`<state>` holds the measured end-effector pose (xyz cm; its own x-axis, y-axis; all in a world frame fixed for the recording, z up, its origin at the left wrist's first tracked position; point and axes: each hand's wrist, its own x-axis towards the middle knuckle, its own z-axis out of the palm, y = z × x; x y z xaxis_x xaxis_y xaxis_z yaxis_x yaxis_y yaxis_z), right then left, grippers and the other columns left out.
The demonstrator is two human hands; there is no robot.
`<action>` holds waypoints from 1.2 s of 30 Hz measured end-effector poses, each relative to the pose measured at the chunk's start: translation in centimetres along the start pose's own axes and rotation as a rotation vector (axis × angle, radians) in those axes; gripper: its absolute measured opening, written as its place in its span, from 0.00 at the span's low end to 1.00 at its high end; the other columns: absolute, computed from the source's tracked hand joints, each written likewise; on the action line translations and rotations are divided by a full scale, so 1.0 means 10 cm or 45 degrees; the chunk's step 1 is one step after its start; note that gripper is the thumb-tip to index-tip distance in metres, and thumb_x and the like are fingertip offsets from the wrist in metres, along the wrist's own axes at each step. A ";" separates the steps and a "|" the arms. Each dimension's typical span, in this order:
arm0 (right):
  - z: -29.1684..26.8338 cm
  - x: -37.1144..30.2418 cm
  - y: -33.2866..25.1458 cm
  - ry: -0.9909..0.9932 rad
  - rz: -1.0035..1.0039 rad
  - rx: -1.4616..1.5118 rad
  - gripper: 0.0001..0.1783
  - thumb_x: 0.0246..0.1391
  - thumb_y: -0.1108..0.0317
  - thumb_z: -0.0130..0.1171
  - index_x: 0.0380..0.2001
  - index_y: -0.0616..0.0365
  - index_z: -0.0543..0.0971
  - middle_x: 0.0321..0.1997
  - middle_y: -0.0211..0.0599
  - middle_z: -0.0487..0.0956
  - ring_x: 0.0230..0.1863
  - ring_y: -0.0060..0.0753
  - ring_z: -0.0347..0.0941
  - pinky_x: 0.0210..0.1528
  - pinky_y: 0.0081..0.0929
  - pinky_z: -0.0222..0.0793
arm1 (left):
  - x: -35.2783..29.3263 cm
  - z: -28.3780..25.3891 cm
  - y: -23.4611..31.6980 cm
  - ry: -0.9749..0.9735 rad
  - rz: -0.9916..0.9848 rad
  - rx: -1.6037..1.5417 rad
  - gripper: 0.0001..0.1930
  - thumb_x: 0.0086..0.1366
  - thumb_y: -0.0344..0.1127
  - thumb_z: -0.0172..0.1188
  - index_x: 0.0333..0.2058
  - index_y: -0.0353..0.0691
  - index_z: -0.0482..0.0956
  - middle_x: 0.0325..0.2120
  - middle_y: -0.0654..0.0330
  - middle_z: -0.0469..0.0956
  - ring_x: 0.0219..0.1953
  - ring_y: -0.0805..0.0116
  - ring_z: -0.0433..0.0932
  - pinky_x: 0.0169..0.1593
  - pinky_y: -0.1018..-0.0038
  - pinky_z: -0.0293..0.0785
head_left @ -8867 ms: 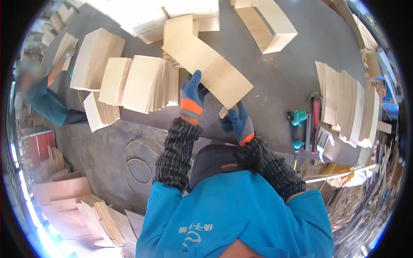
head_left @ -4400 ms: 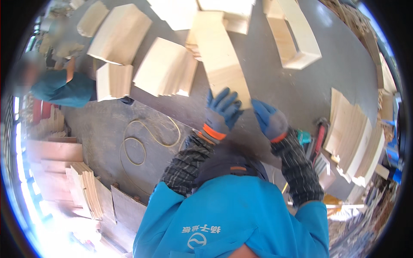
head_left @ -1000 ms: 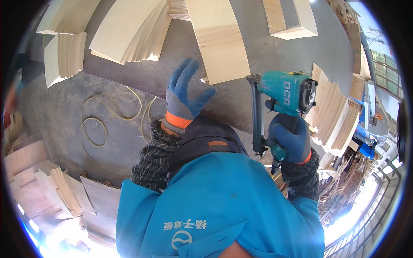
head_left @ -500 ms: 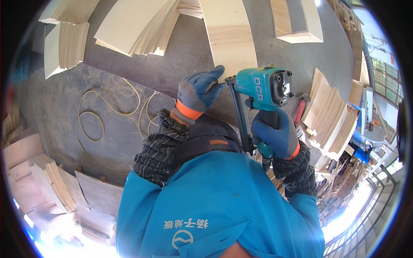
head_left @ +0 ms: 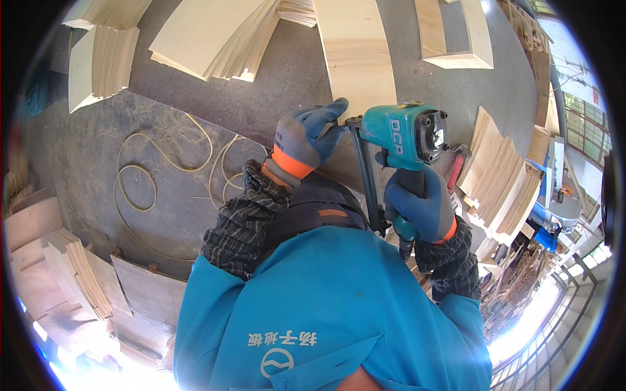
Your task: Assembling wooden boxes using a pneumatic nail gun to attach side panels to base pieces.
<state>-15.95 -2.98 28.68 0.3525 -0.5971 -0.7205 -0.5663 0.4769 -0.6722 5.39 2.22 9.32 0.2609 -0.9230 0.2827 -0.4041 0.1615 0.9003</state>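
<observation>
Because the long pale plywood board lies flat on the grey workbench with its near end right where the teal pneumatic nail gun comes down, the chief risk I judge is to the left hand: its gloved fingertips rest on the board's near corner, just beside the tool's long black magazine and nose, so a fastener that fires off line or breaks out through the thin edge could reach them. A second danger is the board sliding under the tool's kick, since only those fingertips steady it and nothing else visible pins it; that would put the fastener off its mark or split the edge. The left hand is half open, fingers spread and pressing down on the wood rather than closed round anything. The right hand is clenched firmly round the gun's handle below the teal body; whether a finger sits on the trigger cannot be told from here. Farther out, fanned stacks of similar thin boards lie at the upper left of the bench, another stack leans at the right, and loops of thin pale strip curl on the dark mat to the left.
</observation>
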 end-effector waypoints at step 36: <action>-0.13 -0.06 0.06 0.084 -0.020 0.066 0.26 0.60 0.71 0.59 0.62 0.65 0.78 0.30 0.32 0.80 0.26 0.23 0.79 0.31 0.26 0.75 | 0.03 -0.01 0.08 -0.007 -0.148 -0.061 0.21 0.63 0.34 0.77 0.54 0.35 0.88 0.50 0.47 0.89 0.48 0.56 0.91 0.55 0.65 0.86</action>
<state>-17.47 -3.19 28.89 0.3101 -0.6451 -0.6984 -0.5211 0.4991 -0.6924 5.21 2.15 10.17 0.2985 -0.9384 0.1739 -0.3287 0.0699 0.9418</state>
